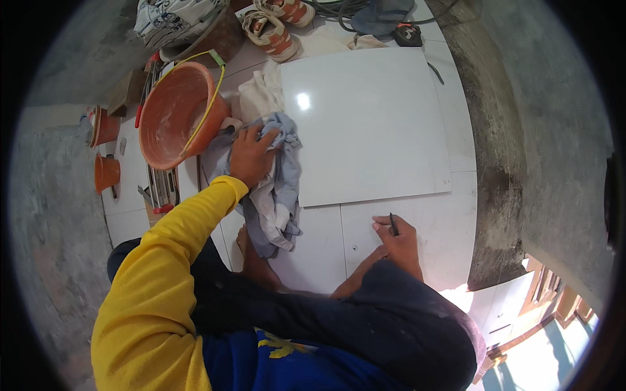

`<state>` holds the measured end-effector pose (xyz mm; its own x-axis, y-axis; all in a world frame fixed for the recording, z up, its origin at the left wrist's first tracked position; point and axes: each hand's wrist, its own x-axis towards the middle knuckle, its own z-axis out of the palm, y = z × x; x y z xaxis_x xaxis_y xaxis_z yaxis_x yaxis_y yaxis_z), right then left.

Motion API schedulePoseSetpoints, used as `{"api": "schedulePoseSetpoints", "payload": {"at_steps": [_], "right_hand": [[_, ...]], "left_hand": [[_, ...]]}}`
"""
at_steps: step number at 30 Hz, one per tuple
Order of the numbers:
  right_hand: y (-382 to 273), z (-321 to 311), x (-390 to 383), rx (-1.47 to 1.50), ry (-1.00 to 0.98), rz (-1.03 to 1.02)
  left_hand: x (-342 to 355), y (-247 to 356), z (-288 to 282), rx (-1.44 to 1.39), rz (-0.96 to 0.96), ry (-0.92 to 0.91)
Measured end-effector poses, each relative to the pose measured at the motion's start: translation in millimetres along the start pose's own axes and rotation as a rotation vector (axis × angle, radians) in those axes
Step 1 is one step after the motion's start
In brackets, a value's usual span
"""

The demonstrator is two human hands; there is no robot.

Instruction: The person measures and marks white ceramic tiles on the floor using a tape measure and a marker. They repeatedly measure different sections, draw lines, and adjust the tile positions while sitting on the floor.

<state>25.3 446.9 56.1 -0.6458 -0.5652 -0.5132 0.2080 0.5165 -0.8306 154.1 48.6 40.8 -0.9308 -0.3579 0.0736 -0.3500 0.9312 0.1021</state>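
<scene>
My left hand is on a crumpled blue-grey cloth, its fingers curled into the folds. A large glossy white tile lies flat on the floor just right of the cloth. Below the tile's near edge, my right hand pinches a thin dark pen that points up and away from me. The pen is apart from the tile. Left of my left hand stands an orange bucket with a yellow handle, tilted so its dusty inside shows.
Beyond the tile are a pair of orange and white shoes, a tape measure and a coiled hose. A long tile cutter lies under and beside the bucket. Small orange pails stand farther left. A grey wall rises on the right.
</scene>
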Motion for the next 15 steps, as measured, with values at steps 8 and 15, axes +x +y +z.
{"api": "schedulePoseSetpoints", "payload": {"at_steps": [8, 15], "right_hand": [[2.1, 41.0, 15.2, -0.066, -0.147, -0.098], [-17.2, 61.1, 24.1, 0.34, -0.161, 0.031]], "left_hand": [[63.0, 89.0, 19.6, -0.047, 0.347, 0.02], [94.9, 29.7, -0.8, -0.161, 0.018, 0.127]]}}
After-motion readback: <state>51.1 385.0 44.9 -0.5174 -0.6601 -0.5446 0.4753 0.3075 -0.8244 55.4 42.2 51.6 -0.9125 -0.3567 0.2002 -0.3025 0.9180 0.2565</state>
